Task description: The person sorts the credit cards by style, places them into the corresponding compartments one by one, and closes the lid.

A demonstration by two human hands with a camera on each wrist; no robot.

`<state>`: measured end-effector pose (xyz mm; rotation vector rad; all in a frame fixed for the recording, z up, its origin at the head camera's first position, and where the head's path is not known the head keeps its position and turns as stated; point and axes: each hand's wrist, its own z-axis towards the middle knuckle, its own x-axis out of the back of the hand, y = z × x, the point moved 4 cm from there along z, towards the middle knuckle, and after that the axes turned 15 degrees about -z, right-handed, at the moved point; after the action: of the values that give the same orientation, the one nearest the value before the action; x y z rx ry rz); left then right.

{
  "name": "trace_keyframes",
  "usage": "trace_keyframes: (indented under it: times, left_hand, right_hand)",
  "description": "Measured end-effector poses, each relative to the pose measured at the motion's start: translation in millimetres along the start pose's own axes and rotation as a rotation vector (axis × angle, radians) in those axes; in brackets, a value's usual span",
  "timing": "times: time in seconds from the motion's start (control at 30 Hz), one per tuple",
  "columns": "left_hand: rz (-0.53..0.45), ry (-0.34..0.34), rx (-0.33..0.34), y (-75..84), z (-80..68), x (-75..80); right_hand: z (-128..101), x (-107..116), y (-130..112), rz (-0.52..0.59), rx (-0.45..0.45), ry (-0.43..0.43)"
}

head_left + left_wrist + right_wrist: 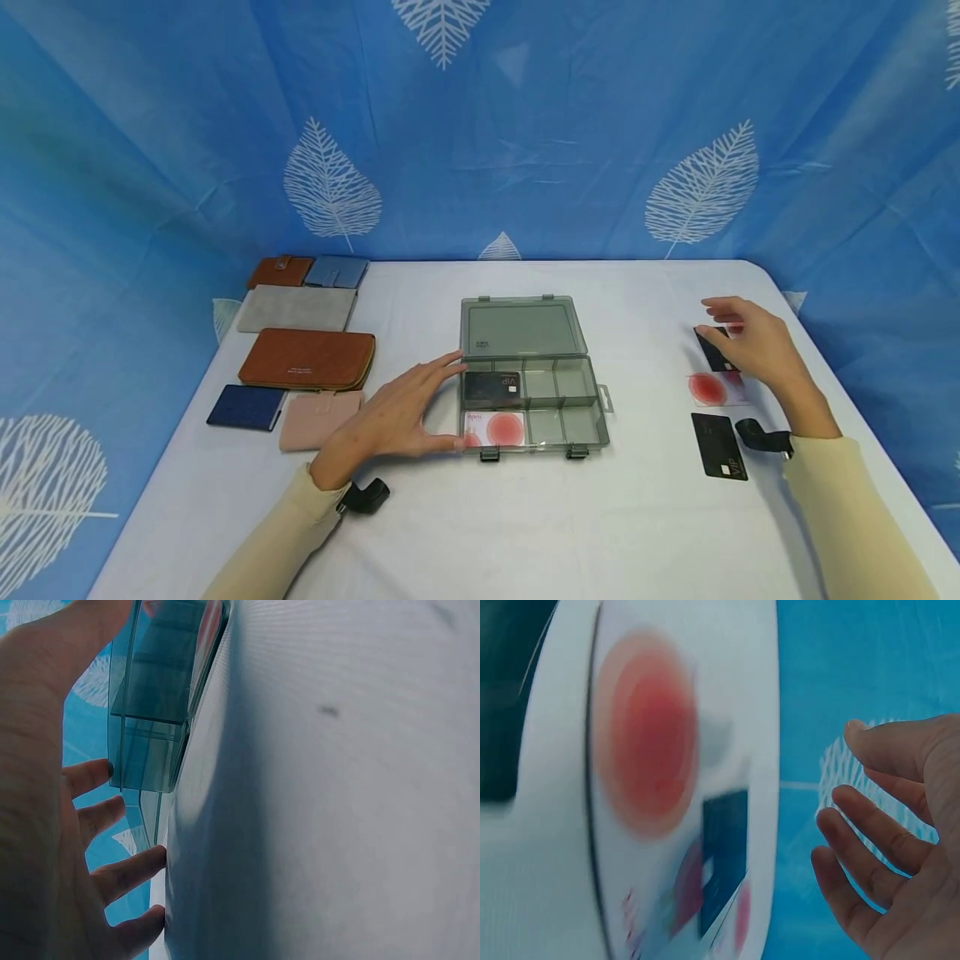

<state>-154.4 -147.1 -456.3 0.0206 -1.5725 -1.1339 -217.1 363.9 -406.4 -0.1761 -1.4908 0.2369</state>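
Observation:
A clear grey compartment box (564,407) lies open at the table's middle, its lid (521,327) folded back. A black VIP card (491,388) and a white card with a red disc (495,428) lie in its left compartments. My left hand (397,412) rests flat beside the box's left wall (150,712), fingers straight, tips at its edge. My right hand (750,342) hovers with loose fingers over a black card (716,352) at the right and holds nothing. A red-disc card (716,389) and another black card (718,446) lie nearer me. The right wrist view shows the red-disc card (645,750) blurred.
Several wallets lie at the left: small brown (280,272), blue (336,272), long grey (296,308), long brown (307,359), navy (246,407) and pink (318,417). A blue leaf-print cloth (480,125) hangs behind and beside the white table (525,517).

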Motion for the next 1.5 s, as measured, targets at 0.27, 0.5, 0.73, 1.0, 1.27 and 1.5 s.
trace_keyframes:
  times: [0.27,0.5,0.73,1.0,1.27,1.5]
  left_hand:
    - [0.000,0.008,-0.002,0.0,-0.2,1.5]
    - [-0.003,0.008,-0.012,0.3,0.1,2.0]
    - [-0.014,-0.003,0.000,-1.0,-0.9,0.4]
    - [-0.003,-0.004,0.019,0.9,-0.6,2.0]
    - [-0.006,-0.005,-0.001,0.4,-1.0,1.3]
    - [0.003,-0.002,-0.008,-0.7,-1.5,1.3]
  right_hand:
    - [-3,-1,32,-0.027,-0.078,-0.027]
    - [-7,4,60,-0.042,-0.139,-0.073]
    - [-12,-1,79,-0.090,-0.144,-0.165]
    - [-16,1,94,-0.129,-0.233,-0.229]
    - [-18,7,97,-0.160,-0.331,-0.304]
    - [-19,8,93,-0.159,-0.286,-0.203]
